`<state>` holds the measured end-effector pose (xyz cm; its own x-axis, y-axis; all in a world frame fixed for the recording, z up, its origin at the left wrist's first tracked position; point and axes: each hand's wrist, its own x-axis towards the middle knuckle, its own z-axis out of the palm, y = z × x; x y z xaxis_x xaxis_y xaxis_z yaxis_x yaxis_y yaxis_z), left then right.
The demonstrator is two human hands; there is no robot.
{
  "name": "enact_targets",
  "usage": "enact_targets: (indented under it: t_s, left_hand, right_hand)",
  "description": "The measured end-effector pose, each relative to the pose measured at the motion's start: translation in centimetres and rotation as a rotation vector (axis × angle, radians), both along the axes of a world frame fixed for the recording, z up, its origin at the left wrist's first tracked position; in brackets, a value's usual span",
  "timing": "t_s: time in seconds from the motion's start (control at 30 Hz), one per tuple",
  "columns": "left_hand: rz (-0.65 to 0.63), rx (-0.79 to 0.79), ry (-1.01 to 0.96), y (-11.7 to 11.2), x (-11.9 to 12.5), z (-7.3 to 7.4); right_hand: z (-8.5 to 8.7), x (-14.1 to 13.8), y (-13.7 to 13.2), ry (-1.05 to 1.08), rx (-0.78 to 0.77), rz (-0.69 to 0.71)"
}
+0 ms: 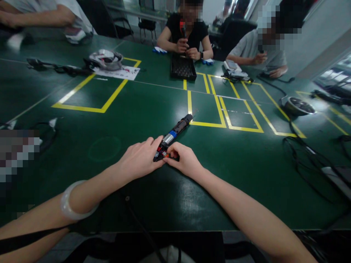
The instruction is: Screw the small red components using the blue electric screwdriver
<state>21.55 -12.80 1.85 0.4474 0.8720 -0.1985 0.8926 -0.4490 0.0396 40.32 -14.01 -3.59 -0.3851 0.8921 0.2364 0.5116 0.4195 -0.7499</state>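
Our left hand (141, 157) grips the near end of the opened electric screwdriver (177, 129) on the green table (225, 157); our right hand (186, 159) pinches its exposed wiring (165, 154), which piece we cannot tell.

Lettering and numbers: none legible. White sheet (133, 73) on the far left part of the green table (233, 160) bears red and dark marks, partly covered and too blurred to read; whether these are characters or drawing cannot be determined.
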Motion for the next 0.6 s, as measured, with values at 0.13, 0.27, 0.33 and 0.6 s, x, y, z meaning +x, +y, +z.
enact_targets:
  t_s: [0.13, 0.27, 0.33, 0.6]
  left_hand:
    - [-0.005, 0.005, -0.003, -0.05, -0.12, -0.01]
    - [-0.005, 0.009, -0.001, -0.01, -0.15, -0.03]
    - [-0.001, 0.007, -0.002, 0.02, -0.13, -0.07]
    - [0.001, 0.016, -0.019, 0.01, -0.03, -0.09]
  right_hand:
    - [0.07, 0.15, 0.04, 0.010, 0.012, 0.028]
    - [0.17, 0.19, -0.03, 0.065, 0.003, 0.047]
    - [0.14, 0.16, -0.02, 0.099, -0.005, 0.062]
    - [0.30, 0.39, 0.02, 0.144, 0.058, 0.117]
